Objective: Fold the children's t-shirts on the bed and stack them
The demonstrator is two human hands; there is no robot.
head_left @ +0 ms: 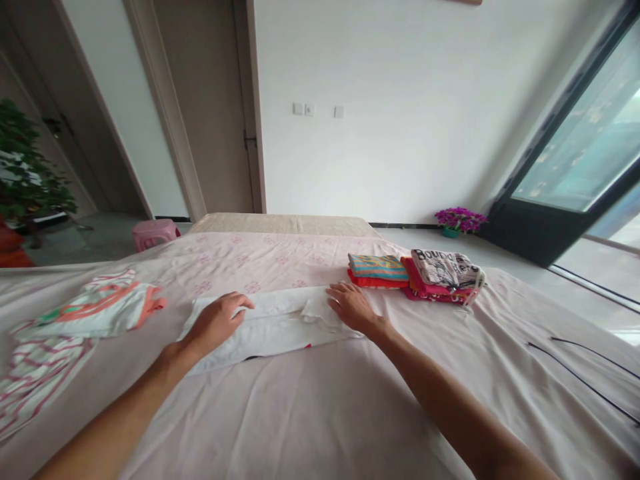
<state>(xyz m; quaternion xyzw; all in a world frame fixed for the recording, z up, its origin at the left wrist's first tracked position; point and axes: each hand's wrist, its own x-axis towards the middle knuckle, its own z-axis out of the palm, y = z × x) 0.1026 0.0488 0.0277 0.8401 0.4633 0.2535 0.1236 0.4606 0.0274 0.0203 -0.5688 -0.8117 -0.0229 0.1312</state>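
A white garment (273,327), folded into a long strip, lies across the pink cloth in front of me. Small black and red bits show along its near edge. My left hand (217,325) is over the garment's left part, fingers a little bent and apart, holding nothing. At the other end, my right hand (353,307) rests on the garment with its fingers spread. A loose flap of the white fabric, likely a sleeve, lies just left of my right fingers.
Folded clothes in a blue-striped stack (379,268) and a printed stack (445,270) sit to the right. Rumpled striped clothes (100,307) lie left. A black cable (580,377) crosses the right side. Beyond are a pink stool (156,233) and purple flowers (460,219).
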